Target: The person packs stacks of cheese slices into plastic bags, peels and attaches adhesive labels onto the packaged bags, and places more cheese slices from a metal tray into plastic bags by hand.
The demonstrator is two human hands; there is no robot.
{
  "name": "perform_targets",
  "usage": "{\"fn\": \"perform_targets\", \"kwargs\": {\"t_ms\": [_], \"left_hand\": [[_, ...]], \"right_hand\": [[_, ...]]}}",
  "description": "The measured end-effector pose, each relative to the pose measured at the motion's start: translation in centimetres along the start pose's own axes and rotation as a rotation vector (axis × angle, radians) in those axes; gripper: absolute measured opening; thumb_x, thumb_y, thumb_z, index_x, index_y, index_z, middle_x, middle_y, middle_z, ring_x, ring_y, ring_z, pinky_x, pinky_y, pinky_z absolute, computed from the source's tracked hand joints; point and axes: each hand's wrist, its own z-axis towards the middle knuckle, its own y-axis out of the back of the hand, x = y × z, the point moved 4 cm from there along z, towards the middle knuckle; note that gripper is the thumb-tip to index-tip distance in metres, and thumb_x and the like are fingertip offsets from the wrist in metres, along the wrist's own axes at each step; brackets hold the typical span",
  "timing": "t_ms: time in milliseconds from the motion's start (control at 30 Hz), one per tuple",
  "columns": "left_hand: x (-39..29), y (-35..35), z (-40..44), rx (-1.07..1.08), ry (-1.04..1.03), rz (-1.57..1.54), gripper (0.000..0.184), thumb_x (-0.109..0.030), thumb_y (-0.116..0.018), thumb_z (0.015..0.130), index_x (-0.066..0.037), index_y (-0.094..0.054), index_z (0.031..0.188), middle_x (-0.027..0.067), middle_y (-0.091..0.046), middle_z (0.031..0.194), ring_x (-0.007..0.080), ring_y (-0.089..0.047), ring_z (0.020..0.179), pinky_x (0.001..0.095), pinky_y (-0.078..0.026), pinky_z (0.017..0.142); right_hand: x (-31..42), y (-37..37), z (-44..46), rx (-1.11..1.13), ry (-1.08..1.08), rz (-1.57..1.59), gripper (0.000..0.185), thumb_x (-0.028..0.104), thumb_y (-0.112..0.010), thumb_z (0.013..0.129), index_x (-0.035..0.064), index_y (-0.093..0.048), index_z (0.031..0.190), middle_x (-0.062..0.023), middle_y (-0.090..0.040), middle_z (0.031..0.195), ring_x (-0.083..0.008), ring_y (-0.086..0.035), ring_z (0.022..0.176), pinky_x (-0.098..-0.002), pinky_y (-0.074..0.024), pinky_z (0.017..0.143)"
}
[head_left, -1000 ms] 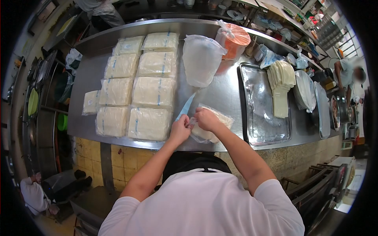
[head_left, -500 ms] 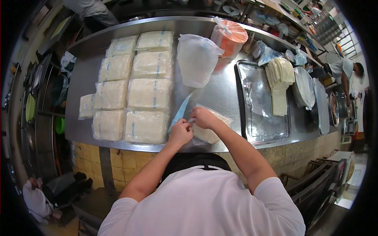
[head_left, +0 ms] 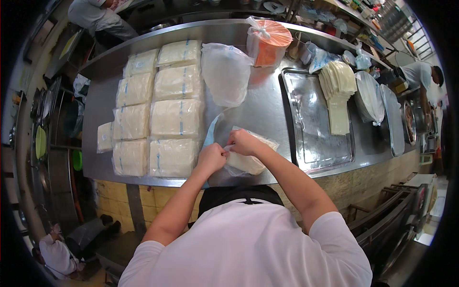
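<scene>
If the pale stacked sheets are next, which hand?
Probably the right hand: nearer the metal tray and pale stacked sheets. The left hand is farther, at the left edge of the plastic bag.

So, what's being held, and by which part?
A clear plastic bag around a pale, flat block: left grip and right grip pinch its left edge. Whether the light-blue strip is held too, I can't tell.
</scene>
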Motion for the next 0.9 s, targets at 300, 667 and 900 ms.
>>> {"fn": "perform_targets", "kwargs": {"t_ms": [300,667,900], "left_hand": [[-2.7,1.5,0.5,0.038,0.0,0.195,0.017,-0.025,-0.072,0.079,-0.009,-0.079,0.08,0.0174,-0.074,0.09,0.0391,-0.071,0.087,0.0487,-0.057,0.08],[0.1,0.4,-0.8,-0.059,0.019,-0.233,0.018,-0.018,-0.07,0.081,-0.004,-0.078,0.089,0.0185,-0.074,0.091,0.035,-0.071,0.083,0.0422,-0.055,0.076],[1.7,-0.4,-2.0,-0.066,0.059,-0.514,0.017,-0.014,-0.07,0.088,-0.001,-0.078,0.096,0.0073,-0.074,0.082,0.0142,-0.065,0.071,0.0323,-0.053,0.068]], "right_hand": [[0.9,0.7,-0.3,0.018,-0.022,-0.012,0.024,0.014,-0.075,0.074,0.0008,-0.078,0.093,-0.0198,-0.072,0.102,-0.0379,-0.069,0.096,-0.0437,-0.0556,0.087],[0.5,0.1,-0.8,-0.022,-0.031,-0.026,0.025,0.011,-0.073,0.074,0.002,-0.078,0.097,-0.0213,-0.073,0.102,-0.0385,-0.07,0.098,-0.0448,-0.0556,0.09],[0.9,0.1,-1.5,-0.064,0.004,-0.016,0.027,0.01,-0.072,0.075,0.0009,-0.077,0.1,-0.0199,-0.071,0.107,-0.0385,-0.068,0.101,-0.0436,-0.0546,0.092]]}}
